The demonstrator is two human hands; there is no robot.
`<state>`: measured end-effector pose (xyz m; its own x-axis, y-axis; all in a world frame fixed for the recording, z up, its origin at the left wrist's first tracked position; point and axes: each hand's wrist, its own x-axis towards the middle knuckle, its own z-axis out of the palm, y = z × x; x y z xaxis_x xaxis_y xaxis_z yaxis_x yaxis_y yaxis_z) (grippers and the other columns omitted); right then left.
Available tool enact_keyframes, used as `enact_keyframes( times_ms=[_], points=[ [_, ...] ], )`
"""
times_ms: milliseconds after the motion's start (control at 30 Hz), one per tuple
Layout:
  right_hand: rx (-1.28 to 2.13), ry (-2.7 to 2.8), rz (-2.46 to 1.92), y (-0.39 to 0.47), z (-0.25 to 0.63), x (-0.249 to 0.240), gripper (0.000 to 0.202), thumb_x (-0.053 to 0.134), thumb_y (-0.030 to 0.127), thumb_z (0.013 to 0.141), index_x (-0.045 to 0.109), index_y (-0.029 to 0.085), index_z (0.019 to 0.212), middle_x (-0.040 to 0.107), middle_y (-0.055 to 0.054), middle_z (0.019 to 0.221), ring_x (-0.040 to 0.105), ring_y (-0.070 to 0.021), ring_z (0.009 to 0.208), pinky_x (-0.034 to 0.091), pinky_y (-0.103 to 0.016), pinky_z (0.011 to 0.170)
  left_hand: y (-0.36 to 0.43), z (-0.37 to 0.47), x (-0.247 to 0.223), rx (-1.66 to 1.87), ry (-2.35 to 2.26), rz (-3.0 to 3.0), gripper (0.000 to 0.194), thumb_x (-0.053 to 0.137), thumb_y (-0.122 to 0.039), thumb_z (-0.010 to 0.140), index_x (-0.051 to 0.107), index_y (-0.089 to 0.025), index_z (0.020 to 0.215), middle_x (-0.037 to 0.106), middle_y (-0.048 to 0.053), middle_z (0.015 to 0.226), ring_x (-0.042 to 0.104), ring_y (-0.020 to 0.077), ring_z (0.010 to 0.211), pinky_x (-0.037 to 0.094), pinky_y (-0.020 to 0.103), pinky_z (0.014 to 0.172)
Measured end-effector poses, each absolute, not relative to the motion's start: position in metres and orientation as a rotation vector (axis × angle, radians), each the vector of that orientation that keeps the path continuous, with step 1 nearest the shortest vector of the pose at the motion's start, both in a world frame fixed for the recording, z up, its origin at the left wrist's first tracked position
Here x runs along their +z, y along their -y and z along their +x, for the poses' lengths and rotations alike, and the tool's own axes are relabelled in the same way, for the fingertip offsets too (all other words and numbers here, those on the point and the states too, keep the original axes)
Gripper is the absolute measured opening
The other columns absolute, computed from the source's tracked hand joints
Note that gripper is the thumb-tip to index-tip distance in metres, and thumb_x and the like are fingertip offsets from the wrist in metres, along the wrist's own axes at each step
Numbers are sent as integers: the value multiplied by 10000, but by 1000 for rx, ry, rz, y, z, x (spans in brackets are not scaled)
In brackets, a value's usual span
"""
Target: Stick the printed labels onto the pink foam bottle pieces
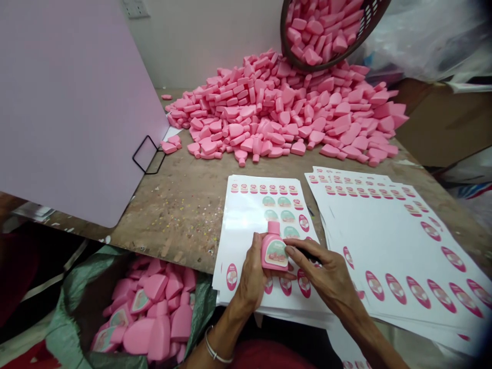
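My left hand (pixel 251 277) is closed around a small pink bottle (pixel 270 238), which it holds upright above the sticker sheets. A green and cream label (pixel 277 253) covers much of the bottle's front. The thumb and forefinger of my right hand (pixel 332 277) touch the label's right edge. A slim dark tool (pixel 312 255) is tucked in that hand; its kind is mostly hidden by the fingers. Beneath both hands lies a stack of sticker sheets (pixel 246 225) with green arched labels and pink oval ones.
Pink bottles (pixel 265 113) are heaped at the back, below a tipped brown basket (pixel 284 41). More sticker sheets (pixel 384 230) lie to the right. A green sack (pixel 77 297) of bottles, some labelled, is at lower left. A pale board (pixel 77 102) and black wire stand (pixel 140 154) rise at left.
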<state>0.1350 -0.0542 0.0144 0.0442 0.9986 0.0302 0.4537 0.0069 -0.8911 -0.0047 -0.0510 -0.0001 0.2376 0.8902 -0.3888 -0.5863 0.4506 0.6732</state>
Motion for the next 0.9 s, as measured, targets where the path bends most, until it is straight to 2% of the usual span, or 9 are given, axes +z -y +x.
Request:
enact_keyframes(
  times_ms=[300,500,600,733,833,900],
  points=[
    [841,1570,-1514,55,133,16,231,632,413,805,724,244,933,718,-44,930,647,-206,849,531,-319,718,54,-7,2,1060,-845,476,583,363,-625,880,589,-151,1133,699,81,881,667,157,654,538,222,500],
    [823,1599,-1511,54,132,18,210,624,405,815,716,254,929,710,-29,910,644,-196,845,512,-336,775,53,-7,-3,1033,-880,473,625,374,-654,859,580,-141,1150,698,77,822,669,166,603,543,253,507],
    [775,1618,-1501,52,131,18,199,624,396,816,717,249,912,712,-35,906,646,-199,831,513,-349,780,54,-8,-7,1031,-899,462,623,405,-653,846,570,-133,1147,685,91,876,672,168,628,539,246,504],
    [714,1637,-1492,51,129,17,201,624,397,812,721,243,898,715,-43,874,651,-204,795,523,-360,756,53,-11,-3,1055,-804,470,462,514,-529,849,557,-142,1098,643,95,988,660,168,721,531,219,521],
    [690,1651,-1490,51,128,17,207,617,396,817,719,243,911,714,-45,858,650,-203,778,526,-363,747,52,-15,2,1027,-717,492,315,591,-333,819,547,-168,1083,624,56,944,637,154,736,539,222,568],
    [683,1656,-1485,51,128,18,205,615,394,818,719,240,906,710,-45,842,647,-201,768,527,-357,729,52,-18,5,1011,-689,515,309,601,-231,782,547,-177,1082,607,29,884,616,140,720,545,232,595]
  ],
)
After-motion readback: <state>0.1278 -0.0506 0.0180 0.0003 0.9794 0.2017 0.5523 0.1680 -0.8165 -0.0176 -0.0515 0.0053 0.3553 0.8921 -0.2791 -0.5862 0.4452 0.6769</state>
